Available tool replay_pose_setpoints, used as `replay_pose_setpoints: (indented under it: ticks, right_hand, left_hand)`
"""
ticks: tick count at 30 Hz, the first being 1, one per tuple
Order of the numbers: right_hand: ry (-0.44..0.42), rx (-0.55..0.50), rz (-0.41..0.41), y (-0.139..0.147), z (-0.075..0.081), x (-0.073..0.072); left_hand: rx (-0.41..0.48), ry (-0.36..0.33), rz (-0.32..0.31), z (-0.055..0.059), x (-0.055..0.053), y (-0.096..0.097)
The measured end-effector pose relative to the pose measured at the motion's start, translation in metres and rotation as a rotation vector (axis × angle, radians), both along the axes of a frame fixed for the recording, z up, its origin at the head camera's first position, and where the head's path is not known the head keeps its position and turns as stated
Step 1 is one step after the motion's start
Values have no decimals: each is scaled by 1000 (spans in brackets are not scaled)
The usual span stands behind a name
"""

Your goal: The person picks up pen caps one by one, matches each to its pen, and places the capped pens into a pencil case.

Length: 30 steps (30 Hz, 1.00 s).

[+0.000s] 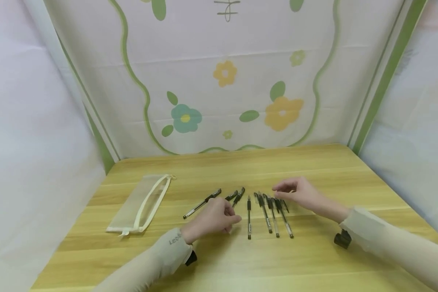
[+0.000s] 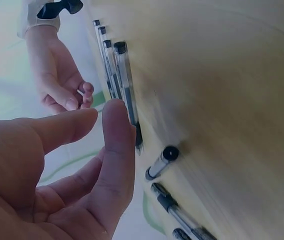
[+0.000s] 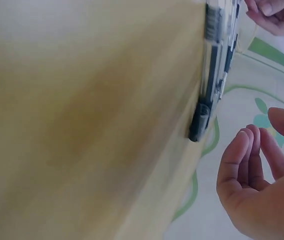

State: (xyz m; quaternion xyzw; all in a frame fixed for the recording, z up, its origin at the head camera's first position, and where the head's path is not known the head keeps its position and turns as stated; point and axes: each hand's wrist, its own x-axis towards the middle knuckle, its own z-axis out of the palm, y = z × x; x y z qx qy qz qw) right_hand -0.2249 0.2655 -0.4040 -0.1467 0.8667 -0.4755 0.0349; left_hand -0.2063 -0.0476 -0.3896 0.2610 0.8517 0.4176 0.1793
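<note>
Could easily knock these pens (image 1: 249,219) rolling by sweeping the left hand (image 1: 212,217) or right hand (image 1: 297,194) too low across the table (image 1: 277,267). Seeing both loosely curved with a gap at the thumb, gripping nothing. Counting seven pens, probably: three by the left hand, one in the middle, three crowded near the right. Plus two hands, one pouch (image 1: 134,202) off to the left.

In the left wrist view I see the left hand (image 2: 24,175), thumb and forefinger apart, near black-capped pens (image 2: 124,72) on the table (image 2: 232,100); the right hand (image 2: 59,75) is farther away.
</note>
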Motion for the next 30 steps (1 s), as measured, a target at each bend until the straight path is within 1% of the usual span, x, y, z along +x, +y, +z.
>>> replay_pose_setpoints:
  ticks: [4,6,9,12,16,19,22,30]
  right_hand:
    - [23,7,-3,-1,-4,3]
    - [21,-10,-8,-1,-5,3]
    - [11,-44,-16,-2,-3,3]
    - [5,-64,-17,-3,-2,3]
    - [7,-77,16,-4,-4,2]
    - [5,-88,37,-4,-7,1]
    - [-10,-97,39,-4,-8,1]
    - [-55,-110,19,-6,-5,2]
  left_hand:
    - [-1,1,8,-4,1,6]
    - [6,6,11,-6,2,8]
    - [37,-4,27,-9,1,12]
    - [66,-38,46,-12,0,17]
    - [81,-84,66,-15,-1,21]
    - [90,-104,74,-17,-1,23]
    - [92,-107,71,-17,-1,25]
    - [69,-76,69,-21,2,29]
